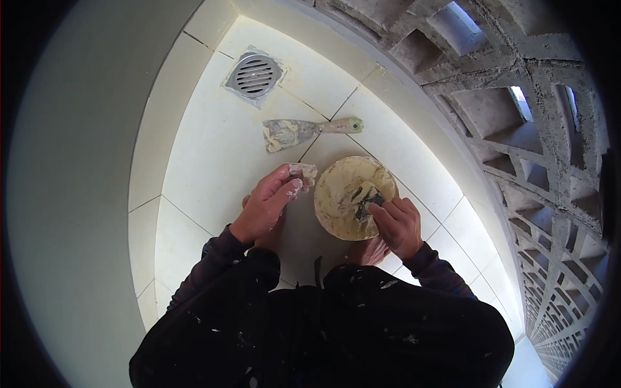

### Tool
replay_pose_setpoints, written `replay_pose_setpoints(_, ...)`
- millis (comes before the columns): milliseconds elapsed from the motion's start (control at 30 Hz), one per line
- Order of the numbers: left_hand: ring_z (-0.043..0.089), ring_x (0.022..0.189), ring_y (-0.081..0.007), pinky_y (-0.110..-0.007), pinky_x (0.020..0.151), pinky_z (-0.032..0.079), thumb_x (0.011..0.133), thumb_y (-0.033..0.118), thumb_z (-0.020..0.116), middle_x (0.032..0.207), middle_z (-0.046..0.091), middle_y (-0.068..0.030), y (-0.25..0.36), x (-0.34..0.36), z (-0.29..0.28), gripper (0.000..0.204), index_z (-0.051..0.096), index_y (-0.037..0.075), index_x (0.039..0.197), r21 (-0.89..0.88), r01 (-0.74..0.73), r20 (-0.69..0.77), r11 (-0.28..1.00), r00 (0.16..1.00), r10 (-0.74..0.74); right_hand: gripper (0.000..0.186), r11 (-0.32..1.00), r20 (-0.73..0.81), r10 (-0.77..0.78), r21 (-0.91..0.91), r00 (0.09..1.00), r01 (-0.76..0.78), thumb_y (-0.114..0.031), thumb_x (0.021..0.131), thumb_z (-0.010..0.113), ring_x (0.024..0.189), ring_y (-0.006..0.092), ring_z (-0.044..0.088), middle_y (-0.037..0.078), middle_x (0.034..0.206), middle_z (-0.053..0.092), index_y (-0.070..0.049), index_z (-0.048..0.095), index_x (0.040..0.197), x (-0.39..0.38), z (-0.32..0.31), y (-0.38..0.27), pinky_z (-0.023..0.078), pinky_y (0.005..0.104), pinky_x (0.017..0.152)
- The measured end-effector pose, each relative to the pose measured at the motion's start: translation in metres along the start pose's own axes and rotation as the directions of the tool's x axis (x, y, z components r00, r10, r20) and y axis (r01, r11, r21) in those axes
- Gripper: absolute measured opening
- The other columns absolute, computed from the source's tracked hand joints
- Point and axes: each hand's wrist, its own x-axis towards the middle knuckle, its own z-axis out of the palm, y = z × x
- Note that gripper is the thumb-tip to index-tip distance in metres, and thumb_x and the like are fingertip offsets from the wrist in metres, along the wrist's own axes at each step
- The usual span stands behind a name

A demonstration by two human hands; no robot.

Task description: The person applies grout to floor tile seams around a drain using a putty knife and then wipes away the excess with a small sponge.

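Observation:
A round tub of cream paste (341, 194) sits between my feet. My right hand (396, 226) is closed on a small dark, paste-smeared spreader (363, 205) dipped into the paste. My left hand (272, 200), left of the tub, has paste on its curled fingers and pinches a small pale, smeared piece (306, 172) that I cannot make out. Above both hands a putty knife (288, 134) with a light handle and crusted blade lies on the white tiled floor (194, 168).
A square metal drain (256, 76) is set in the floor toward the back. A plain wall (77, 187) rises at the left, above a tiled skirting. A perforated concrete block wall (517, 129) runs along the right. My bent knees (414, 323) fill the lower edge.

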Motion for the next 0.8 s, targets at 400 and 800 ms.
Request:
replay_pose_setpoints(400, 0.052, 0.117, -0.0160, -0.033, 0.101, 0.043, 0.108, 0.022, 0.041, 0.141, 0.052, -0.0064, -0.034, 0.012, -0.002, 0.041, 0.054, 0.002, 0.141, 0.153, -0.150, 0.019, 0.977, 0.989, 0.148, 0.019, 0.740, -0.165, 0.561, 0.540, 0.811, -0.401, -0.004, 0.089, 0.072, 0.076, 0.0211, 0.074, 0.015, 0.088, 0.075, 0.002, 0.071, 0.107, 0.008, 0.014, -0.028, 0.058, 0.0332, 0.072)
replay_pose_setpoints(800, 0.049, 0.136, -0.0215, -0.032, 0.113, 0.038, 0.110, 0.027, 0.050, 0.147, 0.054, -0.0152, -0.057, 0.002, -0.012, 0.050, 0.044, -0.003, 0.149, 0.322, -0.101, -0.054, 0.941, 0.991, 0.125, 0.040, 0.483, 0.087, 0.766, 0.577, 0.638, -0.659, -0.017, 0.085, 0.080, 0.075, 0.0234, 0.074, 0.017, 0.086, 0.073, 0.000, 0.056, 0.113, 0.036, 0.034, -0.039, 0.058, 0.0338, 0.070)
